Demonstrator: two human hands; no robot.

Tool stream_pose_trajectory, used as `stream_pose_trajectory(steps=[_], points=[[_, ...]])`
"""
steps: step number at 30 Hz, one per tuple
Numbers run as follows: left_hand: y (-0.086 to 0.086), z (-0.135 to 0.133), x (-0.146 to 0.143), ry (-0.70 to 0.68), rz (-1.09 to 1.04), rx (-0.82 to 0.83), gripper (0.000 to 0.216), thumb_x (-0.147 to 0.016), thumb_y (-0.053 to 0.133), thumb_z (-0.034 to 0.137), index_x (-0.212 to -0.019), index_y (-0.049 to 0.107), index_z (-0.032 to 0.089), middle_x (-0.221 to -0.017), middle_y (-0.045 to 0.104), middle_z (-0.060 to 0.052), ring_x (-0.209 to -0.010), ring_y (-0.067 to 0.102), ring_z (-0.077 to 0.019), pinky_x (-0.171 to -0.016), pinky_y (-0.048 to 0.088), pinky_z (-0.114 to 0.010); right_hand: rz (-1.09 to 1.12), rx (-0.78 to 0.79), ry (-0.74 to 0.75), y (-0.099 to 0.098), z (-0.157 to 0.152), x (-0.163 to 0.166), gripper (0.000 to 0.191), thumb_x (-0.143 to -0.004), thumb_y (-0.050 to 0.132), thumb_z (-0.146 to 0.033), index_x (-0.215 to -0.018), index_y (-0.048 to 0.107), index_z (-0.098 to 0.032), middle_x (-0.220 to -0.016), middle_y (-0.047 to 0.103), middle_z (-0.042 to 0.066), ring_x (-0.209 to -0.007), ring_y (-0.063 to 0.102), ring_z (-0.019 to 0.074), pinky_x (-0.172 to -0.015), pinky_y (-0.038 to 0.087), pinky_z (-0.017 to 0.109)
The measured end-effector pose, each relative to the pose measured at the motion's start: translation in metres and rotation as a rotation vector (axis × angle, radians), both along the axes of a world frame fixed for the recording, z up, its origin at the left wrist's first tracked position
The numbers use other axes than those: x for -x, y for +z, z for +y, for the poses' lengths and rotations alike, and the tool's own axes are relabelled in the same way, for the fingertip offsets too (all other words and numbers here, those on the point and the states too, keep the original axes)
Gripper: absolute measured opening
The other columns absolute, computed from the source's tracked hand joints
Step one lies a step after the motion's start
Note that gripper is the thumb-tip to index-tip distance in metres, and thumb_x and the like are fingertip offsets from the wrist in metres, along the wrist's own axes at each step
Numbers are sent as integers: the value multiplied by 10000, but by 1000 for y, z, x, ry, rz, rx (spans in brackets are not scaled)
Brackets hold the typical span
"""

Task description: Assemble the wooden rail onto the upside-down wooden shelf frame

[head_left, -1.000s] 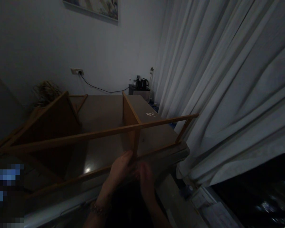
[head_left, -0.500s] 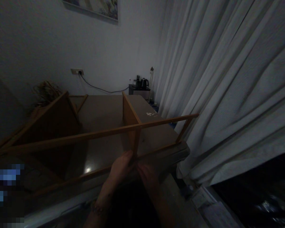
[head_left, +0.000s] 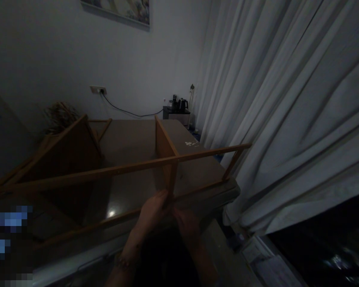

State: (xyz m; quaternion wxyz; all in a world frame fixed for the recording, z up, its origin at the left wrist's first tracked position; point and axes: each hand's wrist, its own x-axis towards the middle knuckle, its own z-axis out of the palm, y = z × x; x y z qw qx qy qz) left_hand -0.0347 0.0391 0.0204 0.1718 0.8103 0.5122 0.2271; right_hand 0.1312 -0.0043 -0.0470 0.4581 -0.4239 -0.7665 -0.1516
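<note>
A wooden shelf unit [head_left: 128,169] lies on its back in a dim room, its open front facing up. An upright divider board [head_left: 164,147] meets the long front rail [head_left: 77,177]. My left hand [head_left: 152,211] is closed on the lower end of that divider where it joins the near rail. My right hand [head_left: 187,225] sits just right of it, fingers curled against the same joint. What the right fingers hold is too dark to see.
A white curtain [head_left: 275,119] hangs close on the right. A wall socket with a cable [head_left: 97,90] is on the far wall, and a small table with a kettle [head_left: 178,107] stands in the corner. Papers [head_left: 260,259] lie on the floor.
My right hand has drawn in closer to the joint beside the left hand. The shelf unit has not moved.
</note>
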Motion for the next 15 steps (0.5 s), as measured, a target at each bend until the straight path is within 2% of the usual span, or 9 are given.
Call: stream_pose_trajectory(steps=[7,12,15], points=[[4,0,0,7,-2,23,316,-860,529,198,-1173,572,194,-1285,595,-84,-1162,567,-223,-992,457,-341,40,98,9,5,-2,5,292,-1000,386,-189,-1079,668,-192,-860,752,66,-716,701,164,-642,556,270],[0,0,0,13,-18,0,329,-879,509,195,-1204,560,200,-1276,603,-75,-1163,572,-212,-1000,452,-324,94,88,23,-6,-6,4,295,-989,399,-182,-1164,632,-227,-972,752,53,-831,713,173,-754,570,298],[-1,-1,-1,36,-23,-4,343,-872,518,191,-1212,555,214,-1260,612,-72,-1151,581,-211,-989,459,-316,207,104,-9,-10,-7,-1,268,-987,418,-207,-1162,621,-224,-972,745,50,-844,707,172,-739,567,286]])
